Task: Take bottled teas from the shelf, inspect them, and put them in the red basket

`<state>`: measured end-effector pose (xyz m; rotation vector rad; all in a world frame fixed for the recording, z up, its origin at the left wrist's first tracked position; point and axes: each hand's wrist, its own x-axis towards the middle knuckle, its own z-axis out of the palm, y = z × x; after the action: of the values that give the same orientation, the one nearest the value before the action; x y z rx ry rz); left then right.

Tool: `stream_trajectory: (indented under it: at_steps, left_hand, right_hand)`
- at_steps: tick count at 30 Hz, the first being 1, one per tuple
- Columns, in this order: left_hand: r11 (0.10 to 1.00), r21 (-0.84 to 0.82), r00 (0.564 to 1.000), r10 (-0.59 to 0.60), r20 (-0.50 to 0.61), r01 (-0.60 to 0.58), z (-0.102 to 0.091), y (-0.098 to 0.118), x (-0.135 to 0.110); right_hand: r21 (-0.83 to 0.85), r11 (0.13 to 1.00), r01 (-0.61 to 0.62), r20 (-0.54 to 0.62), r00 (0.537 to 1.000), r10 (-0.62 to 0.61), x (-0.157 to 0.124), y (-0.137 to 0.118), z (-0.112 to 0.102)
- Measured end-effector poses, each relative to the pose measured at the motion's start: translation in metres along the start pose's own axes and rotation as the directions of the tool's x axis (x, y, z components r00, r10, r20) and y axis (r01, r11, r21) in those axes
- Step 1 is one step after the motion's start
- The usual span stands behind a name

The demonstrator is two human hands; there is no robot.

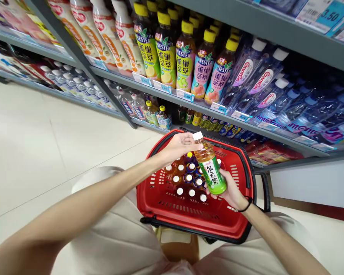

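Note:
A bottle of winter melon tea (212, 173) with a white cap and green label is held tilted above the red shopping basket (151, 206). My right hand (231, 189), a black band at its wrist, is wrapped round the lower part of the bottle. At the top, my left hand (179, 147) grips the neck just below the cap, its thumb lying across the front and its other fingers curled beside it. Inside the basket, several capped bottles (189, 178) stand upright in rows, mostly white-topped, one yellow-topped; the held bottle partly hides them.
A grey shelf (149, 82) runs behind the basket, bearing Nestea bottles (186, 57), milky drink bottles (103, 30) and Ganten water bottles (260, 82). More bottles (157, 114) stand on the bottom shelf. The basket's black handle (265, 191) is at right. My knees flank the basket on the tiled floor (46, 145).

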<state>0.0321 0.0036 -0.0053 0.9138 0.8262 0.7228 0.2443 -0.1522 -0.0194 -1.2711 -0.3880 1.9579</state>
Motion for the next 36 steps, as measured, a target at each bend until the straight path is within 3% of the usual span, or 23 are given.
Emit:
stream_trajectory:
  at_steps: [7,13,19,23,27,36]
  left_hand:
    - [0.998,0.044,0.999,0.040,0.026,-0.041,-0.003,0.001,0.003]
    - [0.998,0.030,0.996,0.056,0.070,-0.058,-0.007,-0.004,0.005]
    - [0.997,-0.079,1.000,-0.020,0.009,0.021,-0.011,-0.003,0.010]
    - [0.983,-0.181,1.000,0.026,0.009,-0.024,-0.011,-0.002,0.014]
    - [0.958,-0.279,0.998,0.061,-0.013,-0.062,-0.010,-0.005,0.016]
    - [0.928,-0.370,0.998,0.050,0.023,-0.038,-0.008,-0.016,0.015]
  right_hand:
    - [-0.082,0.996,0.027,-0.027,0.999,-0.029,0.000,-0.008,-0.005]
    - [-0.058,0.998,0.009,-0.010,1.000,-0.009,-0.002,-0.010,-0.002]
    - [-0.060,0.998,0.034,0.082,0.996,-0.029,-0.005,-0.018,-0.003]
    - [-0.116,0.989,0.086,0.166,0.984,-0.066,-0.012,-0.025,-0.003]
    - [-0.162,0.961,0.226,0.010,0.974,-0.227,-0.018,-0.030,-0.001]
    - [-0.295,0.868,0.400,-0.229,0.852,-0.471,-0.006,-0.013,-0.008]
